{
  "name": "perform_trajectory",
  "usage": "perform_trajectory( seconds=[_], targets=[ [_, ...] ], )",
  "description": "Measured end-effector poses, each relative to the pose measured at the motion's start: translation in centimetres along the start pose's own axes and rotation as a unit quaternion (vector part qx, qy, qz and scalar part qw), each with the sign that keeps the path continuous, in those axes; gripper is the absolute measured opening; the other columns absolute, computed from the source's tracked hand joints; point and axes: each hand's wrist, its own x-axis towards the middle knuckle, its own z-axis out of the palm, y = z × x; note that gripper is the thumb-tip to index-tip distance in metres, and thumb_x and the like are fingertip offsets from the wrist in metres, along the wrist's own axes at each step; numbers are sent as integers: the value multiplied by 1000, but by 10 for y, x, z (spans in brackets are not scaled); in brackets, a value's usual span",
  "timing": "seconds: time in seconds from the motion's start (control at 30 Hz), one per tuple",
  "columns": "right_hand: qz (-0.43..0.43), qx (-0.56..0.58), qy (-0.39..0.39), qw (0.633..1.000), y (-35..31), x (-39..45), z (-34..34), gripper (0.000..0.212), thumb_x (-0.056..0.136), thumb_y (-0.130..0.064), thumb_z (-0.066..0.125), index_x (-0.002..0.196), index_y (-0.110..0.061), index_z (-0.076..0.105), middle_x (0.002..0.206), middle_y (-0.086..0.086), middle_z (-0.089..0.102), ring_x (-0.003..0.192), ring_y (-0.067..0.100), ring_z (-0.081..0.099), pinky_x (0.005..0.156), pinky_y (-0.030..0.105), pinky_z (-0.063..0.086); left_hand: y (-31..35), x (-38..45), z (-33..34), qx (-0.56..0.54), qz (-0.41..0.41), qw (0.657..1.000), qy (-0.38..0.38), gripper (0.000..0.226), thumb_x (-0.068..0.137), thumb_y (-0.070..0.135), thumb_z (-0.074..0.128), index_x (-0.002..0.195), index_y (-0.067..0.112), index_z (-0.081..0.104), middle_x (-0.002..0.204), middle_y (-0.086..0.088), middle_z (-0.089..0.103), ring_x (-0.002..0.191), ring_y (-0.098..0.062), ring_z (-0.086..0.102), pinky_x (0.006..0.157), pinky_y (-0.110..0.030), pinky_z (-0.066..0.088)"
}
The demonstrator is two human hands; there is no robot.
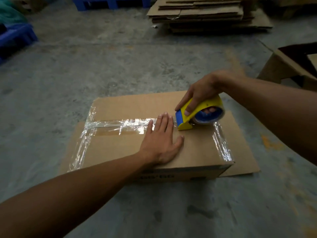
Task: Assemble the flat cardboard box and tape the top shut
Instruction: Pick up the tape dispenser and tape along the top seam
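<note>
Cardboard box (197, 148) sits closed on a grey concrete floor (103, 69) in the middle of the frame, resting on a flat cardboard sheet (245, 162) that shows at its right side. Clear packing tape (123, 124) runs along the box's centre seam from the left edge toward the middle, and more shiny tape (223, 143) lines the left and right edges of the top. Left hand (161, 141) lies palm down on the top, fingers spread wide and flat, fingertips touching the end of the seam tape. Right hand (200, 93) grips a yellow and blue tape dispenser (193, 114) just right of the left fingertips, fingers wrapped around its roll and frame, its blue front edge pressed to the seam. Stack of flattened cardboard (209, 12) lies at upper right; an open box (291, 66) stands at the right edge; blue pallets (15, 38) occupy the upper left.
</note>
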Motion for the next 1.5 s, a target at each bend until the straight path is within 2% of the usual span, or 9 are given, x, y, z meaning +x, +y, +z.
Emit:
perform_trajectory(
  seconds=[0.47,0.7,0.9,1.03,1.1,1.2,1.27,1.37,1.5],
  targets=[
    [-17,56,24,998,90,-46,-4,50,86,-24,72,130,-43,59,68,14,66,47,23,59,46,27,53,25,8,-16,21,-18,999,-36,79,95,58,16,153,12,-11,161,-7,-19,146,-24,-23,119,-49,-9],
    [-26,23,25,999,92,-54,-3,52,85,-33,72,134,-43,54,48,-20,64,40,6,60,44,19,49,95,33,2,-12,-30,999,-14,90,88,71,9,154,13,-7,163,-3,-13,148,-19,-18,119,-50,-7],
    [4,68,-4,998,134,-72,-13,59,83,-23,74,134,-45,54,63,6,67,48,19,60,49,27,54,92,32,6,-8,-21,1000,10,89,87,73,8,155,15,-7,163,0,-13,148,-17,-17,120,-48,-6],
    [26,34,12,999,155,-82,-8,59,80,-33,77,131,-51,54,67,5,71,54,20,63,51,23,52,93,31,5,-4,-12,1000,-3,83,89,69,6,154,20,-9,161,2,-18,147,-21,-21,118,-50,-9],
    [12,-28,49,998,152,-61,10,58,78,-38,78,129,-51,53,69,-8,72,58,9,64,55,17,50,95,35,1,9,43,999,-8,71,94,61,9,154,26,-7,161,6,-19,147,-25,-21,117,-54,-8],
    [51,-167,51,983,144,-26,46,64,76,-41,77,135,-47,52,119,-6,65,100,15,61,84,27,49,98,46,-8,42,171,984,-1,61,98,47,14,155,29,3,163,9,-4,149,-20,-14,120,-49,1],
    [99,-198,17,975,154,-16,67,65,79,-40,74,139,-42,50,139,0,54,117,22,54,89,30,44,100,55,-13,43,204,978,-8,59,98,46,16,154,30,16,163,9,9,150,-16,-5,120,-45,5],
    [125,-171,11,977,166,-20,82,64,82,-40,72,141,-40,48,144,1,48,123,22,49,84,28,38,97,71,-15,38,233,972,15,50,97,46,20,138,29,44,154,8,35,149,-20,13,118,-45,15],
    [121,-153,54,979,167,-24,71,64,80,-45,72,140,-41,49,143,1,49,122,22,51,89,28,40,100,91,-12,-9,275,960,54,35,94,37,32,102,23,63,115,3,65,131,-23,42,110,-41,31]
  ],
)
